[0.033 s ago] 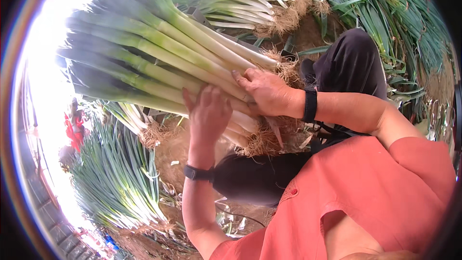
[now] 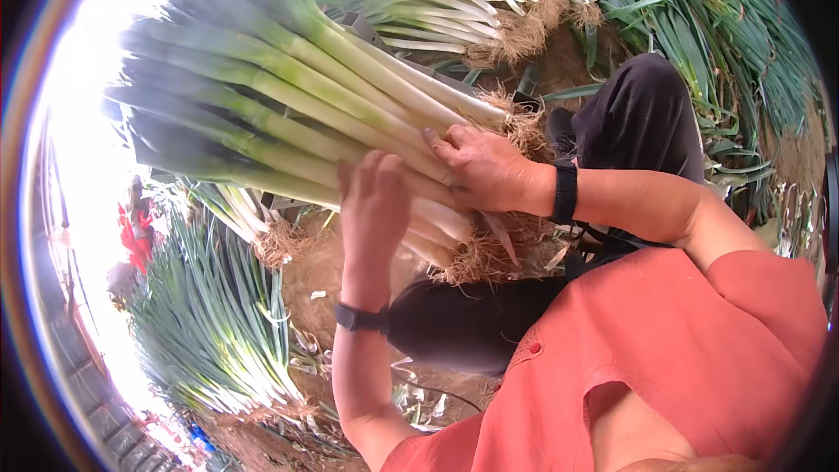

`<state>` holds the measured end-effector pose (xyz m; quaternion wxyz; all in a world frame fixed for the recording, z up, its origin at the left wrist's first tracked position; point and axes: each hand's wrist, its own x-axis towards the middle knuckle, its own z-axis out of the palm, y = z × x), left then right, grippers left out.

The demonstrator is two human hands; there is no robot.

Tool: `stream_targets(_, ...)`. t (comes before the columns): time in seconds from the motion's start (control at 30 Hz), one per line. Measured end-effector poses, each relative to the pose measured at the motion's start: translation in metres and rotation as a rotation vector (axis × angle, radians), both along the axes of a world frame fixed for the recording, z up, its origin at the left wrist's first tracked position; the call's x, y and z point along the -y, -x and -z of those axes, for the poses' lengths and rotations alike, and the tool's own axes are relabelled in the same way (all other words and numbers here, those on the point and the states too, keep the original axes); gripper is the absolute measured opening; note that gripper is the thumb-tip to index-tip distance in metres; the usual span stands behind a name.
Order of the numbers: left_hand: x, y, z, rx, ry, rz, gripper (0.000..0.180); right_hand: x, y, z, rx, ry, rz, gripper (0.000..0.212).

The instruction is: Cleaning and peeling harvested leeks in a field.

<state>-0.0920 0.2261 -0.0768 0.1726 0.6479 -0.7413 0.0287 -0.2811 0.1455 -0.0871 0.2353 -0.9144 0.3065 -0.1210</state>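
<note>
A thick bundle of large, leek-like green onions (image 2: 323, 96) lies slantwise in front of me, dark leaves to the upper left and pale stalks to the right. Brown roots (image 2: 476, 258) hang at its lower right end. My right hand (image 2: 494, 170) presses on the white stalks near the roots, thumb pointing up-left and fingers curled around stalks, their tips partly hidden. My left hand (image 2: 377, 210) rests over the near side of the bundle, its fingers extended across the stalks and slightly blurred. Dark bands circle both wrists.
Grey metal pieces (image 2: 363, 28) show under the bundle. More green onions (image 2: 463, 9) lie beyond it, a leafy heap (image 2: 743, 44) at the far right, another pile (image 2: 214, 323) at the lower left. My dark-trousered knee (image 2: 647, 114) stands right of the roots. Scraps litter the earth floor.
My left hand has shifted slightly to the left over the stalks, its fingers straighter and its thumb closer in. The right hand and the bundle stay in place.
</note>
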Motion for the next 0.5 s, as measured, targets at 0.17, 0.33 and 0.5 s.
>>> stream_targets(0.17,0.009,-0.052,-0.031,-0.081,0.426,-0.418,0.024,0.001,0.003,-0.004,-0.015,-0.047,0.006,0.071)
stream_targets(0.33,0.045,-0.078,-0.057,0.222,0.401,-0.497,0.031,0.002,0.003,0.001,0.004,0.004,0.005,0.072)
stream_targets(0.5,0.103,-0.102,-0.069,-0.009,0.416,-0.585,0.052,-0.003,-0.001,0.0,0.041,-0.001,0.005,0.07)
